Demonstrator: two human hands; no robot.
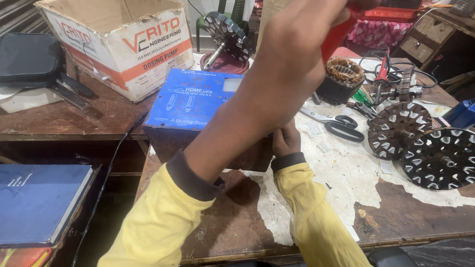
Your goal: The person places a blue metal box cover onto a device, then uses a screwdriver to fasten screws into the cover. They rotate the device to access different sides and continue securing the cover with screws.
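Head view: cluttered wooden workbench (410, 217), peeling paper.

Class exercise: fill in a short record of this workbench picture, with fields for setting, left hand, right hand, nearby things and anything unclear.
Setting: worn wooden workbench with peeling white covering
Left hand: raised near the camera, gripping a red tool, mostly hidden
Right hand: low on the bench, at the blue metal box
Nearby things: scissors, copper-wound stator, two slotted round rotors, cardboard box, blue book
Unclear: what kind of tool the red one is
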